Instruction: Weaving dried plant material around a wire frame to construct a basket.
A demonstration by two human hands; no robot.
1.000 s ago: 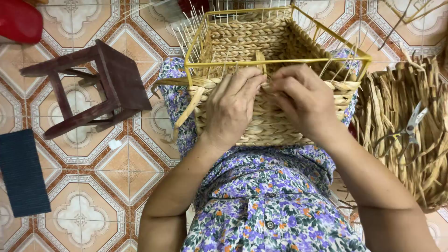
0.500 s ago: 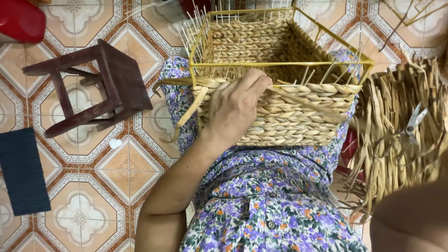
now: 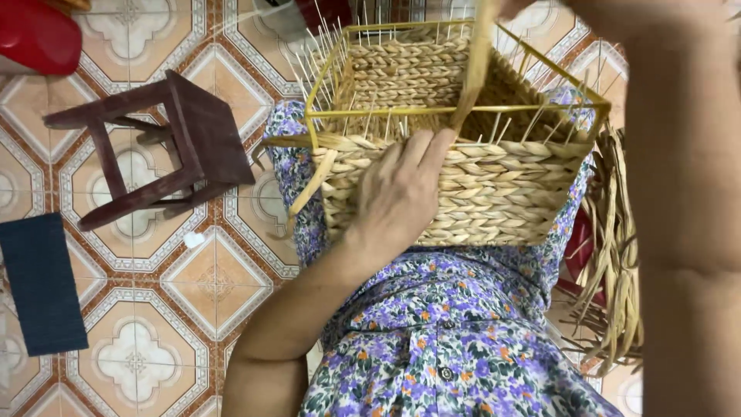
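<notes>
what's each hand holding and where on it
Left hand presses the basket at its woven front wall. Right hand is out of frame; its arm pulls a strand upward.

The left hand (image 3: 401, 197) lies palm-down with its fingers (image 3: 421, 150) held together and stretched forward, knuckles slightly raised. Its bare forearm runs down and to the left, bent at the elbow. The right forearm rises steeply close to the camera, filling the right side; the right hand is cut off at the top edge.
</notes>
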